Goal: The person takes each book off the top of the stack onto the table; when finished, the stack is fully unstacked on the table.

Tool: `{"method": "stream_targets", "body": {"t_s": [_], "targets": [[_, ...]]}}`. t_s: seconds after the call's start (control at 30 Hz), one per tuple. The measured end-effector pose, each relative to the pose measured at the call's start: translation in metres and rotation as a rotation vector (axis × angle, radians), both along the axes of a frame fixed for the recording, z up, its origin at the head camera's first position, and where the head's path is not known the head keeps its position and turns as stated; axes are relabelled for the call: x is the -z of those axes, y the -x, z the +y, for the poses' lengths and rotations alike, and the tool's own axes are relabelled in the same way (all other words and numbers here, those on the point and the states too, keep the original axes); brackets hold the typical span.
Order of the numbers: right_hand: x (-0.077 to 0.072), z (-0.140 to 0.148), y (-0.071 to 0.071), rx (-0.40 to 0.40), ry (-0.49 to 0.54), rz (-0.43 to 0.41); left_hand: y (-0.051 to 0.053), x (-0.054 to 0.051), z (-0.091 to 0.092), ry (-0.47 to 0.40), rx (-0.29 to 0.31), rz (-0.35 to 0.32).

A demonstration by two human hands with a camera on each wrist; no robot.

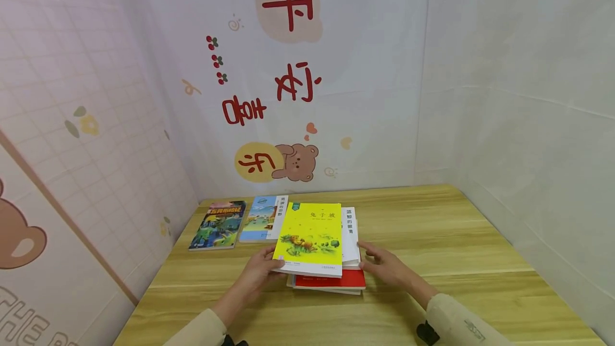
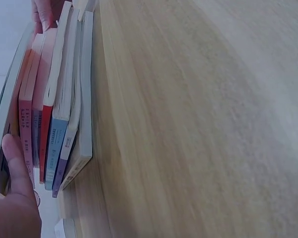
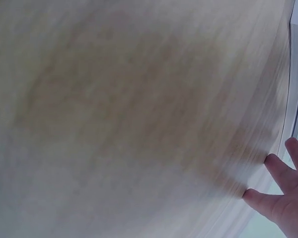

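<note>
A yellow book [image 1: 309,223] with a white lower band lies tilted on top of an uneven stack of books. My left hand [image 1: 258,274] grips its lower left corner, thumb on the cover. In the left wrist view, that book [image 2: 5,114] leans apart from the spines [image 2: 53,144] below it. My right hand [image 1: 386,268] is at the stack's right side, beside a white book [image 1: 352,239] and above a red book [image 1: 331,281] that juts out toward me. The right wrist view has its fingers [image 3: 278,171] spread by the stack's edge, fingertips down at the tabletop.
Left of the stack, a blue-and-white book [image 1: 261,220] and a dark, colourful comic-style book [image 1: 218,226] lie flat on the wooden table [image 1: 432,228]. Printed fabric walls [image 1: 375,95] rise behind the table and at both sides.
</note>
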State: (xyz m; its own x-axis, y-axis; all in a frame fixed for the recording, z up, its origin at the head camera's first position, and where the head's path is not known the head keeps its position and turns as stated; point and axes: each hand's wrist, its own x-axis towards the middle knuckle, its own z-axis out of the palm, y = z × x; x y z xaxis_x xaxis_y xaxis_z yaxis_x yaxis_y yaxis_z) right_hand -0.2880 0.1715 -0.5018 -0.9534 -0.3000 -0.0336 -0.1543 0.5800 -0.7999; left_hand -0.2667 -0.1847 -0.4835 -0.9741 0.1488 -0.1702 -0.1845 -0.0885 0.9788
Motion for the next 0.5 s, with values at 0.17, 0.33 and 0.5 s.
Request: {"method": "stream_targets", "body": {"t_s": [0.17, 0.33, 0.5], "targets": [[-0.0008, 0.0001, -0.0007, -0.003, -0.013, -0.002, -0.0006, 0.0017, -0.0035, -0.037, 0.033, -0.002], [-0.002, -0.0007, -0.0011, -0.005, -0.028, -0.004, -0.0013, 0.0037, -0.0047, -0.036, 0.037, -0.007], [-0.0014, -0.0012, -0.0008, 0.002, -0.035, -0.014, -0.0019, 0.0038, -0.0029, -0.033, -0.001, -0.009]]}}
